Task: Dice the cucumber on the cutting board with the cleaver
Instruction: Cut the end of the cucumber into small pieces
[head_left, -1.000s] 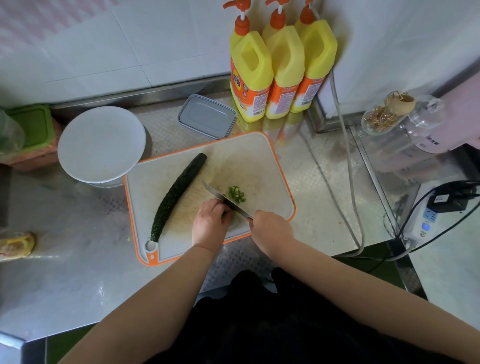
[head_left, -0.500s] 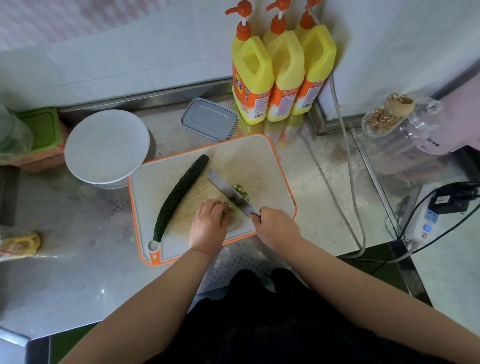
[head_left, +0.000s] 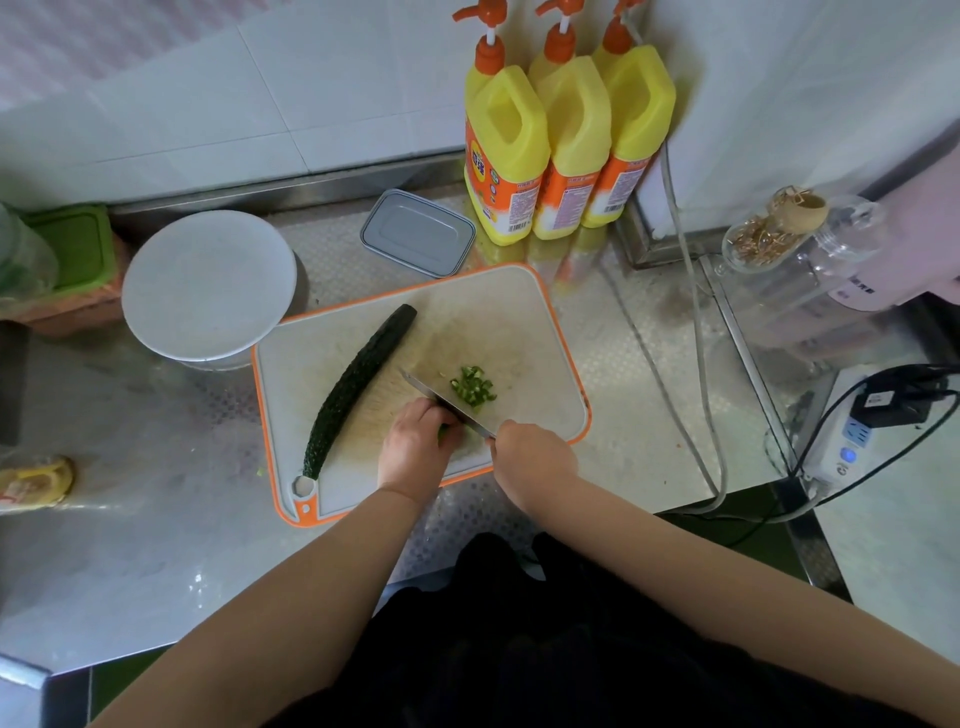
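a long dark cucumber is laid slantwise on the left half of the orange-rimmed cutting board on the steel desk, while a small green piece is pinned under the curled fingers of the left hand and a heap of diced bits is seen just beyond the blade. the cleaver is gripped at its handle by the right hand, with the blade set close against the left knuckles. the cucumber is judged firm, light, bumpy-skinned, wet and slippery where cut, and prone to roll, so it is best held from above near the cut end with fingertips tucked back.
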